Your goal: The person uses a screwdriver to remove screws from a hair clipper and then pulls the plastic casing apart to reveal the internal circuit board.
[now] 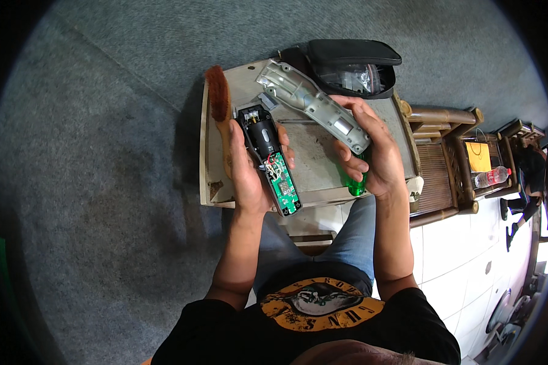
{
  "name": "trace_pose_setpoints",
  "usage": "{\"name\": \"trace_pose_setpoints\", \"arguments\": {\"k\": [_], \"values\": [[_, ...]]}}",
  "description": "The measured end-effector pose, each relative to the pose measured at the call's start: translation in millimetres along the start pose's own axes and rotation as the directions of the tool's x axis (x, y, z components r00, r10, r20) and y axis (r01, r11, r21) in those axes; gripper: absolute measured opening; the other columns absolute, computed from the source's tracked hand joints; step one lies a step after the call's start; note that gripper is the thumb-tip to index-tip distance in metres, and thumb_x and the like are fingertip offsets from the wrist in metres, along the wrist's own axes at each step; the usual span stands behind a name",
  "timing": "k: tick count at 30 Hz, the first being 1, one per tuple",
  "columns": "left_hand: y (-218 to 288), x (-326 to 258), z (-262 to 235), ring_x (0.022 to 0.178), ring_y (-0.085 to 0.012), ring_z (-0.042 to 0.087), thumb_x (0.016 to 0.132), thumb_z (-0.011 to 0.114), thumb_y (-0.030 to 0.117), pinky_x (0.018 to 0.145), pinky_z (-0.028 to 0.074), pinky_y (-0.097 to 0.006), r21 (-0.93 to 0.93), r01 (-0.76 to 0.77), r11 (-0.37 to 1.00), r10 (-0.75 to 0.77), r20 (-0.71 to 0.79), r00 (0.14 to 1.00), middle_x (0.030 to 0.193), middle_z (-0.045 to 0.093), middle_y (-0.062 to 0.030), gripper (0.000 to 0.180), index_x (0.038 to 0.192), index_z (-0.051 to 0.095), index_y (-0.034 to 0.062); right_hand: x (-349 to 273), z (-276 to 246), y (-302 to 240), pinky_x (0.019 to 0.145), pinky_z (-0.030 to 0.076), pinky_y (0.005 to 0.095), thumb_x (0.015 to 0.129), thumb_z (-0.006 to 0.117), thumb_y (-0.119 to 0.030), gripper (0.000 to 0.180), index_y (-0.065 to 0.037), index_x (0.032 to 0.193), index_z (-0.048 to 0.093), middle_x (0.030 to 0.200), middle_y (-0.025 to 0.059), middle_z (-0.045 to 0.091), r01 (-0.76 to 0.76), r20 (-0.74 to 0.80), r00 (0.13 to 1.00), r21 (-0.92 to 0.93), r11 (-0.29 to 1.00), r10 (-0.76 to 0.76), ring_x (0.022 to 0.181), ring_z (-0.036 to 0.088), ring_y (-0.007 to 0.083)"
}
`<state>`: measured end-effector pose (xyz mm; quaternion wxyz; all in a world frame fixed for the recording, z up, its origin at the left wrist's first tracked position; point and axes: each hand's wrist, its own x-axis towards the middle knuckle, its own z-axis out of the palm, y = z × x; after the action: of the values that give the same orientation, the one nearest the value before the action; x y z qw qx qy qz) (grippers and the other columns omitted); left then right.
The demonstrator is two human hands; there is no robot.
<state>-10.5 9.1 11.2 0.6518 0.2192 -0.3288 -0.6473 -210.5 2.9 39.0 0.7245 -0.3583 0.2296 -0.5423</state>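
My left hand (249, 173) is wrapped round an opened hair clipper (263, 137). Its black motor housing sits toward the far end, and a green circuit board (284, 185) with thin wires shows at the near end. In my right hand (374, 143) is the clipper's silver-grey housing shell (313, 106), tilted with its hollow inner side up. Both parts are held apart over a small worn table (310, 146). Under my right fingers, a green transparent handle (357, 184) shows in part; the rest of it is hidden.
A wooden brush with reddish bristles (218, 97) lies along the table's left edge. At the far right corner stands an open black zip case (354, 61) holding plastic bags. Bamboo furniture (435, 173) stands to the right, with a red-capped bottle (492, 177) and a yellow packet (478, 157).
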Motion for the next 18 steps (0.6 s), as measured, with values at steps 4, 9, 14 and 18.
{"name": "trace_pose_setpoints", "arguments": {"k": [4,9,14,18], "values": [[0.6,0.5,0.6,0.063,-0.0188,0.056,0.108,0.029,0.061,0.06,0.05,-0.033,0.022,-0.02,1.0,0.02,0.014,1.0,0.083,0.061,-0.011,0.063,0.111,0.055,0.0042,-0.8,0.4,-0.2,0.034,0.032,0.0191,0.11,0.043,-0.032,0.042,-0.002,0.136,0.055,0.068,0.0103,0.06,-0.002,-0.009,1.0,-0.004,1.0,0.002,0.037,0.037,0.0049],[0.7,-0.8,0.7,0.063,-0.0185,0.057,0.109,0.03,0.059,0.059,0.049,-0.033,0.008,-0.023,1.0,0.023,0.003,1.0,0.084,0.061,-0.0115,0.06,0.112,0.056,0.0051,-0.6,0.3,0.3,0.033,0.031,0.0192,0.111,0.042,-0.031,0.041,-0.002,0.136,0.054,0.066,0.0101,0.059,0.005,-0.02,1.0,-0.019,1.0,-0.005,0.037,0.036,0.0048],[1.4,-0.6,3.5,0.063,-0.018,0.057,0.109,0.031,0.058,0.059,0.05,-0.033,0.011,-0.033,0.999,0.033,0.012,0.999,0.085,0.062,-0.0119,0.057,0.113,0.057,0.0061,0.3,1.0,0.6,0.031,0.029,0.02,0.111,0.038,-0.031,0.043,0.001,0.138,0.05,0.064,0.0109,0.057,0.018,-0.03,0.999,-0.035,0.999,-0.019,0.036,0.034,0.005],[1.3,0.1,1.8,0.064,-0.0179,0.058,0.109,0.031,0.058,0.059,0.05,-0.033,0.016,-0.039,0.999,0.038,0.027,0.999,0.085,0.062,-0.0118,0.058,0.115,0.057,0.0062,0.5,1.2,-0.1,0.031,0.029,0.0195,0.111,0.038,-0.031,0.044,0.001,0.138,0.05,0.064,0.0107,0.057,0.011,-0.036,0.999,-0.032,0.999,-0.013,0.036,0.034,0.0047]]}}
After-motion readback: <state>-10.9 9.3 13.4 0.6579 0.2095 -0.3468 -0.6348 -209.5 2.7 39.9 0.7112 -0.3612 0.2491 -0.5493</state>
